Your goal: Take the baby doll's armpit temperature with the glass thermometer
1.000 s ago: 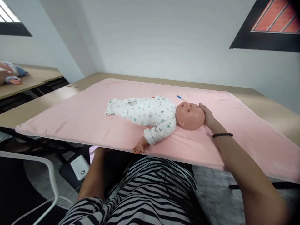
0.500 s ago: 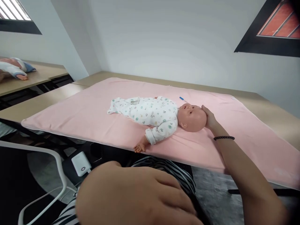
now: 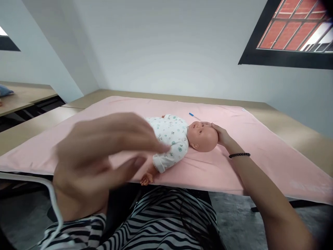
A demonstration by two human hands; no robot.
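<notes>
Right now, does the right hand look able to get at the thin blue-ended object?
Probably yes: the right hand is cupped against the doll's head and would need to leave it, but the thin blue-ended object lies nearby on the pink cloth with nothing visible covering it.

The left hand (image 3: 104,149), blurred, hung near eight o'clock, fingers (image 3: 127,129) bent toward three, thumb (image 3: 127,172) parted below. The right hand (image 3: 221,134) curved at three o'clock, its forearm (image 3: 256,178) slanting toward five.
</notes>
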